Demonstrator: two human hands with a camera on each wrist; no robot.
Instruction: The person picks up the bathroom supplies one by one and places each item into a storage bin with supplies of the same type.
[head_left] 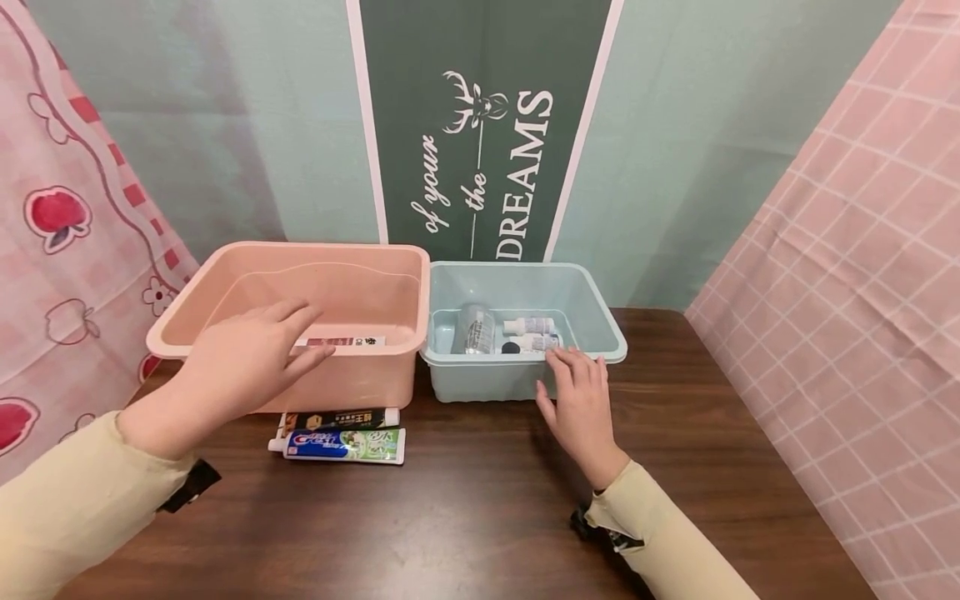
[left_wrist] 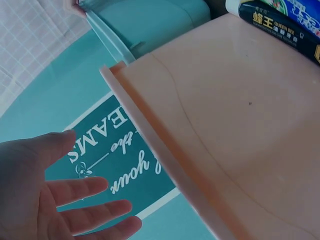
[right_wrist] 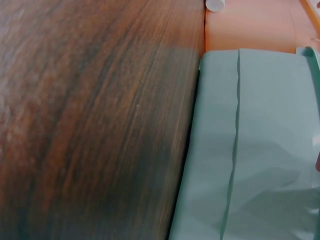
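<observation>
My left hand [head_left: 243, 367] hovers over the front rim of the peach bin [head_left: 180, 321], its fingers spread and nothing held; the left wrist view shows the same hand [left_wrist: 65, 195] with bare fingers. Inside that bin a red-and-white printed item [head_left: 345, 342] shows partly above the rim. At the front right rim of the light blue bin [head_left: 480, 382], my right hand [head_left: 581, 408] rests with loosely bent fingers. In the blue bin lie a clear bottle [head_left: 478, 329] and small white bottles [head_left: 534, 326]. In the right wrist view, only a sliver of fingertip shows.
Two toothpaste tubes lie before the peach bin: a black one [head_left: 337, 419] and a blue-and-green one [head_left: 348, 446]. Both bins stand side by side on the dark wooden table [head_left: 465, 517]. A printed cloth [head_left: 292, 125] hangs behind, and pink cloths flank the sides.
</observation>
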